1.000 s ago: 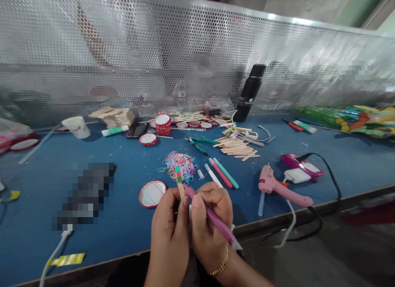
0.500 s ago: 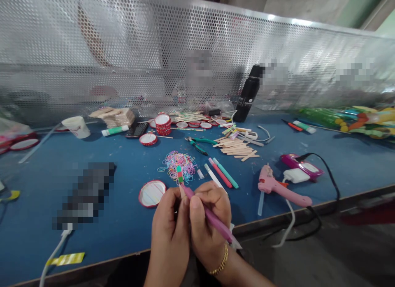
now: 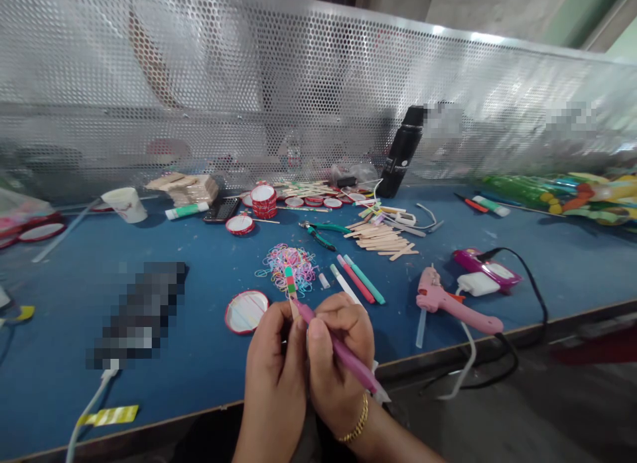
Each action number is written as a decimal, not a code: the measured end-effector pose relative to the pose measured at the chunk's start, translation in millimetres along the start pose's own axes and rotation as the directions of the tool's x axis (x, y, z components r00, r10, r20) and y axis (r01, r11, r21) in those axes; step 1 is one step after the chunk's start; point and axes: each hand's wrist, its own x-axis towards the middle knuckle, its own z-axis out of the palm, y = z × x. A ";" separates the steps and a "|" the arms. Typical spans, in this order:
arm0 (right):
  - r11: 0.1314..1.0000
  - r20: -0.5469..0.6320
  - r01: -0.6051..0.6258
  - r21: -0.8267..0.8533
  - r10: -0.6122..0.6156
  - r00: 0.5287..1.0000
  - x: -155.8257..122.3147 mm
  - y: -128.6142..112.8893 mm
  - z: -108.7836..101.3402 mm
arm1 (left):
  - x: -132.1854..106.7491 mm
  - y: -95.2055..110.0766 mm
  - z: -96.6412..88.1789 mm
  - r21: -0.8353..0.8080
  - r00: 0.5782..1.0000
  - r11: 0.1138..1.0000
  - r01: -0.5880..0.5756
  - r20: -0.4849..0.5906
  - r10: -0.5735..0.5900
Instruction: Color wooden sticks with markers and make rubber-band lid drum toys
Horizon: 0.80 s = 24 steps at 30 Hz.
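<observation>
Between its thumb and fingers, my left hand [image 3: 276,363] pinches a wooden craft stick [image 3: 290,281] that points up and away. Its far end carries green and red bands. A purple marker [image 3: 351,362] is gripped in my right hand [image 3: 338,357], with its tip against the stick just below the coloured bands. Both hands are close together over the table's front edge. Beyond the stick lies a pile of pastel rubber bands [image 3: 289,264]. A red-rimmed round lid [image 3: 247,311] sits to the left of my fingers. The lower part of the stick is hidden by my fingers.
Pink [image 3: 355,278] and teal [image 3: 364,278] markers and a white one [image 3: 347,282] lie beyond my right hand. Farther back are plain craft sticks [image 3: 381,239] and pliers [image 3: 323,234]. A pink glue gun [image 3: 455,304] with cables rests at right; a phone [image 3: 142,314] is at left.
The view has shifted very slightly. Both hands keep the same hold, with the marker tip still at the stick below the bands.
</observation>
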 end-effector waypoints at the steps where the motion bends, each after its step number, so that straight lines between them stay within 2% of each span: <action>1: 1.000 -0.001 0.005 -0.002 -0.005 1.000 0.9 -1.0 0.4 | -0.1 -0.8 0.0 0.004 1.000 1.000 -0.007 -0.003 0.007; 6: 0.999 -0.019 0.014 -0.034 -0.015 1.000 3.3 -2.8 1.6 | 1.8 0.0 -0.9 0.025 1.000 0.999 -0.022 -0.001 0.022; 11: 0.998 -0.068 -0.018 -0.063 0.014 0.998 0.4 0.1 0.1 | 2.8 3.7 -1.5 0.035 0.999 0.999 0.031 -0.015 -0.030; 17: 1.000 0.006 0.009 -0.011 -0.009 1.000 0.9 -2.2 -0.9 | 2.2 2.9 -1.0 0.018 1.000 1.000 -0.009 -0.004 0.009; 24: 0.997 -0.013 0.043 -0.057 -0.044 0.999 4.4 -4.3 0.5 | 3.1 3.7 -1.1 0.049 1.000 0.998 -0.028 -0.010 0.028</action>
